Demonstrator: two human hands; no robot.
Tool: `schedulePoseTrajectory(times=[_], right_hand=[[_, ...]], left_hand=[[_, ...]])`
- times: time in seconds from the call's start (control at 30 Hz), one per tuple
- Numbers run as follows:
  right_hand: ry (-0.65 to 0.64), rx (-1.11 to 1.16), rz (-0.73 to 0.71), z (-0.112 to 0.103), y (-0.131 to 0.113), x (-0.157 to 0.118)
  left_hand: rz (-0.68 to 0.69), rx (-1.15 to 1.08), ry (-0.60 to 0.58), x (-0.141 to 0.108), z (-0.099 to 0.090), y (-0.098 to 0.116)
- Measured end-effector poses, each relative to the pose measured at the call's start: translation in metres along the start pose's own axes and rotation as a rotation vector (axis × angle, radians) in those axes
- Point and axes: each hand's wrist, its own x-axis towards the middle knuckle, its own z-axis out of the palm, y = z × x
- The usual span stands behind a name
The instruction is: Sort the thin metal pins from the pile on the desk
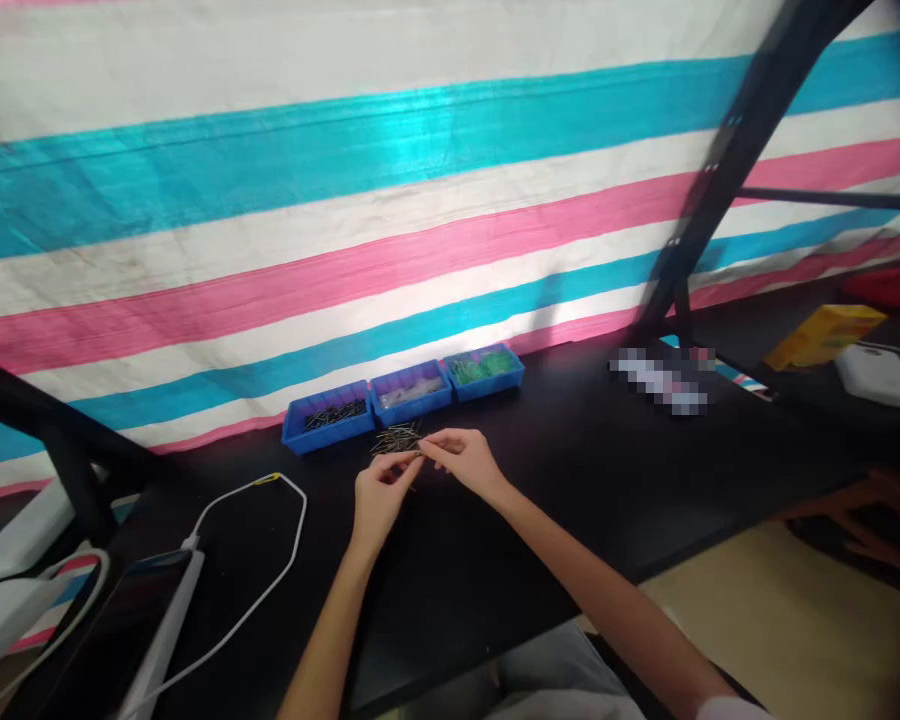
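Fingertips pinched, my left hand point(382, 490) meets my right hand point(466, 461) over the black table point(540, 480). Whatever is between the fingertips is too small to make out. Just behind them lies a loose pile of thin metallic pieces point(397, 437). Beyond the pile three blue bins stand in a row: the left bin point(328, 437) holds dark thin pieces, the middle bin point(412, 409) holds pale clear items, and the right bin point(484, 385) holds green items.
A white cable point(300, 520) loops at the left beside a dark device with a white edge point(166, 630). At the right are a yellow box point(825, 335) and a white device point(881, 377). Black frame posts and a striped sheet point(420, 230) stand behind.
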Motion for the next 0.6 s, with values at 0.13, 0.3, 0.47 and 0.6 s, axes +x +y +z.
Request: schedulePoseTrajectory(times=[0.13, 0.3, 0.47, 0.6], right_hand=[[0.010, 0.073, 0.083, 0.001, -0.002, 0.000], [-0.123, 0.048, 0.070, 0.013, -0.001, -0.008], [-0.056, 0.013, 0.025, 0.017, 0.001, -0.009], [0.110, 0.036, 0.054, 0.007, 0.003, 0.001]], left_hand=[[0.012, -0.163, 0.024, 0.000, -0.001, 0.007], [-0.080, -0.273, 0.071, -0.001, 0.000, 0.013], [-0.129, -0.262, 0.075, -0.002, -0.001, 0.012], [-0.136, -0.226, 0.125, 0.009, -0.007, 0.008]])
